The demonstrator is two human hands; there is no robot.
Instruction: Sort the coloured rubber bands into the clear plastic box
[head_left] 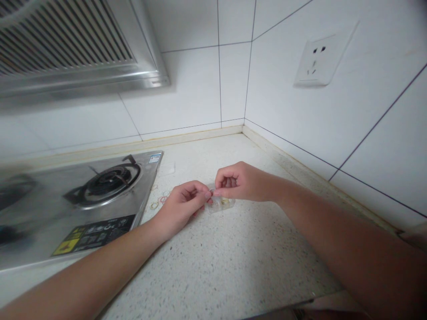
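Note:
My left hand (185,200) and my right hand (236,182) meet fingertip to fingertip above the worktop. Both are closed in a pinch, and what lies between the fingers is too small to make out. Right under them is a small clear plastic box (218,208), partly hidden by the fingers. Something yellowish (226,201) shows in its right part. Several thin coloured rings, which look like small elastic bands (155,205), lie loose on the counter just left of my left hand.
A steel gas hob (110,202) with a black burner (111,178) is on the left, under a range hood (83,49). The speckled worktop (207,266) runs back to tiled walls. A clear flat piece (167,168) lies beside the hob. A socket (315,60) is on the right wall.

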